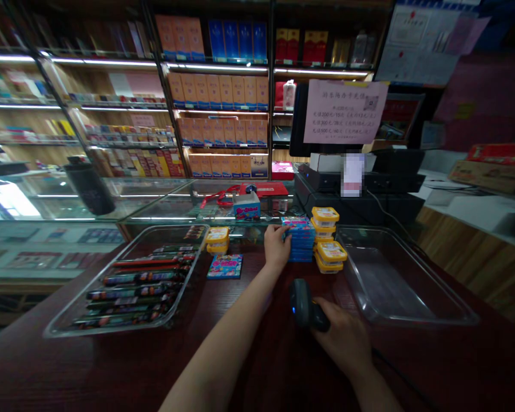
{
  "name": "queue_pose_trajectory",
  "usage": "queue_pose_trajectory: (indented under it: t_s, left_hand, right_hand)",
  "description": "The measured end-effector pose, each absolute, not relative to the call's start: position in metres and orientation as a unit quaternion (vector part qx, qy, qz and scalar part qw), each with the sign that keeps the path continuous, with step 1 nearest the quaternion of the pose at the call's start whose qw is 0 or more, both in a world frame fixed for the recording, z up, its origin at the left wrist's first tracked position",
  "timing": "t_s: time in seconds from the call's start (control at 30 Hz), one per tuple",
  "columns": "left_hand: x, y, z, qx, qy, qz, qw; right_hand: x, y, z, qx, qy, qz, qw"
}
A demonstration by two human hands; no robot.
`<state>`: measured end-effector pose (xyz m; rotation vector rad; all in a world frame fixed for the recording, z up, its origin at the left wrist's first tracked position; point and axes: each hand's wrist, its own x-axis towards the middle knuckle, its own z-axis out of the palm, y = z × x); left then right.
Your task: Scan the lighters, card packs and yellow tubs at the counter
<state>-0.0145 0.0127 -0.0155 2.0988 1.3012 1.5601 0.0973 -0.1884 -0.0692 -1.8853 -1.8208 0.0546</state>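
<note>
My right hand (345,337) is wrapped round the grip of a black barcode scanner (300,303), held above the dark table with its head toward the left. A small blue light glows on the scanner. At the far side of the table my left hand (277,247) has its fingers closed on the upper left edge of a stack of flat blue packets (301,249). Whether it has lifted the top packet cannot be told. One similar blue packet (225,266) lies flat to the left. Yellow-lidded tubs (331,252) are piled right beside the stack.
A clear tray (184,286) of dark, tube-like packages stands left, and another clear tray (403,280) right. More yellow tubs (217,237), an open blue box (246,207) and a black bottle (90,186) stand behind. A monitor with a pink notice (345,111) rises at the back.
</note>
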Motion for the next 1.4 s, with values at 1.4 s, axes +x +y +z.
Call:
queue_pose_trajectory:
  t_s: [1.4]
  left_hand:
    - [-0.139,-0.048,-0.064,0.225,0.217,0.598,0.739]
  right_hand:
    - [0.078,-0.206,-0.04,-0.655,-0.605,0.218,0.398]
